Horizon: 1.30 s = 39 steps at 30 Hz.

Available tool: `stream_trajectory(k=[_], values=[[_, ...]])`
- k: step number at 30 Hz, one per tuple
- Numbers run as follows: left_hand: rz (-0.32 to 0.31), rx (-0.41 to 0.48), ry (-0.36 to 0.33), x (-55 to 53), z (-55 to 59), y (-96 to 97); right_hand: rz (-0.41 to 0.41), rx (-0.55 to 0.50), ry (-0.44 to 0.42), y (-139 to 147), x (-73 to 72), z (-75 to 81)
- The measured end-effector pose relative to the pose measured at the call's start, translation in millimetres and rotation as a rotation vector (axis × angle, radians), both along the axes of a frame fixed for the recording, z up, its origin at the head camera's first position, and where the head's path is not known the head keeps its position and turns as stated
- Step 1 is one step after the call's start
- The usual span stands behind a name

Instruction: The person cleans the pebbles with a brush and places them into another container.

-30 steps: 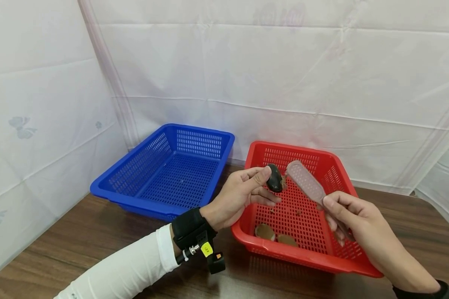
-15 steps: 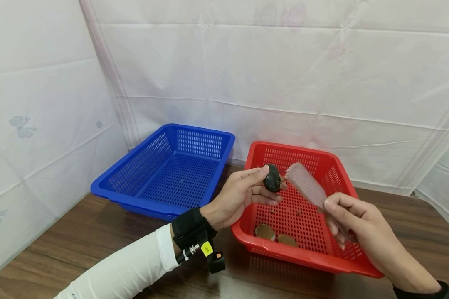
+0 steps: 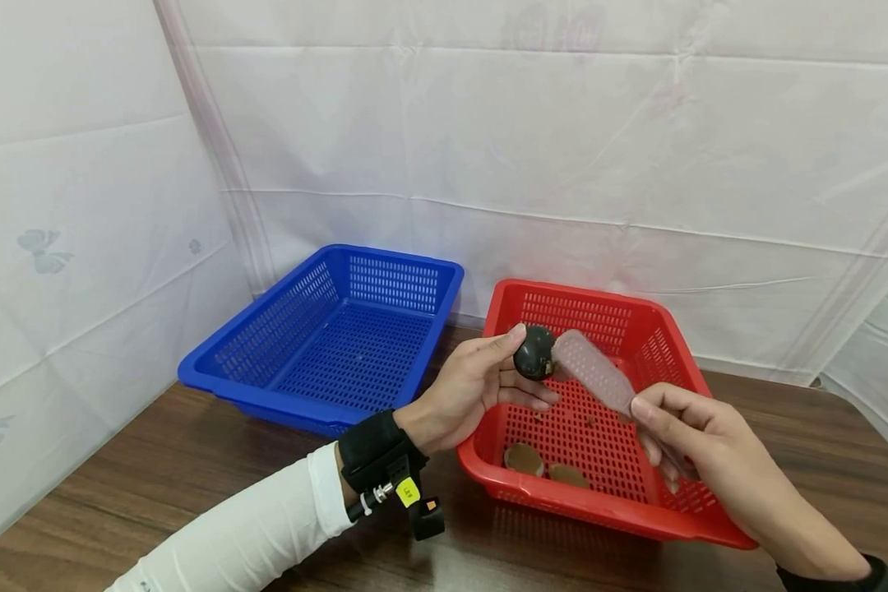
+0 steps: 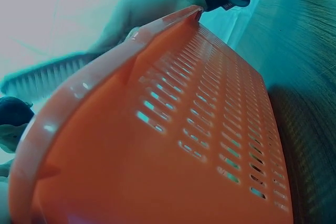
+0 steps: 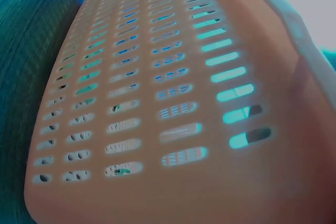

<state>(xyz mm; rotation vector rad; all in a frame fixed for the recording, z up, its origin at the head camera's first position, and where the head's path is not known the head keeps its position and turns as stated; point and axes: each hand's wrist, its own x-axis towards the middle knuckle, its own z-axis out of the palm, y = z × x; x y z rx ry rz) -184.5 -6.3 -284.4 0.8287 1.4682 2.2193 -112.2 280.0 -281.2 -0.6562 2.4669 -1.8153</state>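
My left hand (image 3: pixel 474 386) pinches a dark, smooth pebble (image 3: pixel 535 353) between thumb and fingers, above the left side of the red basket (image 3: pixel 599 518). Brown specks cling to its surface. My right hand (image 3: pixel 718 456) grips the handle of a pale pink, see-through brush (image 3: pixel 595 372); the brush's tip appears to meet the pebble's right edge. White bristles under the brush (image 4: pixel 47 77) show in the left wrist view, near the dark pebble (image 4: pixel 14 113). The right wrist view holds mostly the red basket's slotted wall (image 5: pixel 142 198), and the right hand is hidden there.
Inside the red basket, near its front wall, lie two tan, rounded pieces, a left one (image 3: pixel 523 459) and a right one (image 3: pixel 567 474), plus small brown crumbs. A blue basket (image 3: pixel 262 393) stands left on the wooden table (image 3: pixel 118 485). White cloth (image 3: pixel 444 123) hangs behind.
The pebble has turned in my left fingers, from a narrow side to a rounder face. The brush has shifted slightly left, closing the gap to it.
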Motion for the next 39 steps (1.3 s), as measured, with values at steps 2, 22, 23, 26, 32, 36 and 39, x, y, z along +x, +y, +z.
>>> stream_trajectory(k=[2, 22, 23, 26, 32, 36, 39], values=[[-0.011, 0.003, 0.008, -0.5, -0.5, 0.2, -0.049, -0.046, -0.008, 0.1, -0.2, -0.1], [-0.032, -0.028, 0.034, -0.5, 1.2, -1.0, -0.045, 0.009, -0.025, 0.0, 0.4, 0.9], [-0.034, -0.027, 0.033, -0.6, 1.1, -1.0, -0.055, -0.007, -0.022, 0.0, 0.1, 0.6], [-0.038, -0.024, 0.033, -0.8, 0.5, -0.7, -0.033, -0.054, 0.009, 0.6, 0.6, -0.5], [-0.02, -0.013, 0.017, -0.9, -0.1, 0.3, -0.029, 0.008, -0.021, -0.5, 0.2, 0.1], [-0.028, -0.017, 0.01, -1.2, 0.3, 0.3, -0.084, -0.038, -0.038, -0.3, -0.4, 1.2], [-0.027, -0.018, 0.006, -0.9, 0.2, 0.4, -0.037, -0.053, -0.015, 1.0, 0.6, 0.7]])
